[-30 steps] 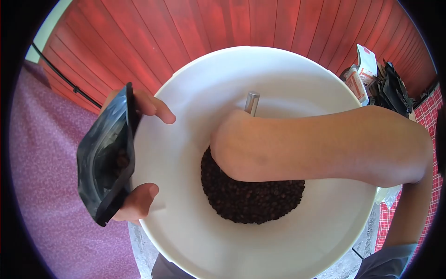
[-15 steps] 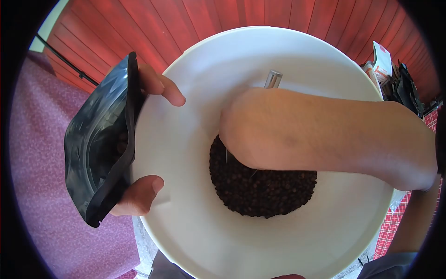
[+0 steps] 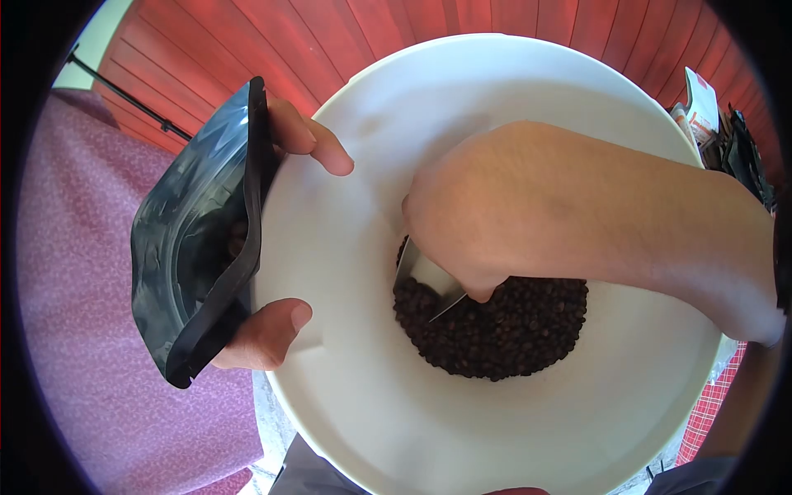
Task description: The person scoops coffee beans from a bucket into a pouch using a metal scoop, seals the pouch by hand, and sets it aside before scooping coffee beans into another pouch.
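Note:
My left hand (image 3: 276, 326) grips a black stand-up pouch (image 3: 186, 239) at the bucket's left rim, thumb below and fingers above its gaping mouth. A few beans show dimly inside the pouch. Deep in the white bucket (image 3: 330, 412), my right hand (image 3: 470, 214) is closed around a metal scoop (image 3: 429, 276); the back of the hand hides the handle and most of the fingers. The scoop's front edge is pushed into dark roasted coffee beans (image 3: 503, 338) that cover the bottom.
Purple patterned cloth (image 3: 82, 330) hangs at the left, near a thin black rod (image 3: 140, 103). Behind the bucket stands a red slatted surface (image 3: 396, 16). Black packets (image 3: 742, 157) and a white printed packet (image 3: 701, 103) sit at the right, above red checked cloth (image 3: 709, 404).
My right hand has tilted the scoop, so its blade and hollow now show in the beans while the handle end has dropped from sight. The whole view has shifted slightly.

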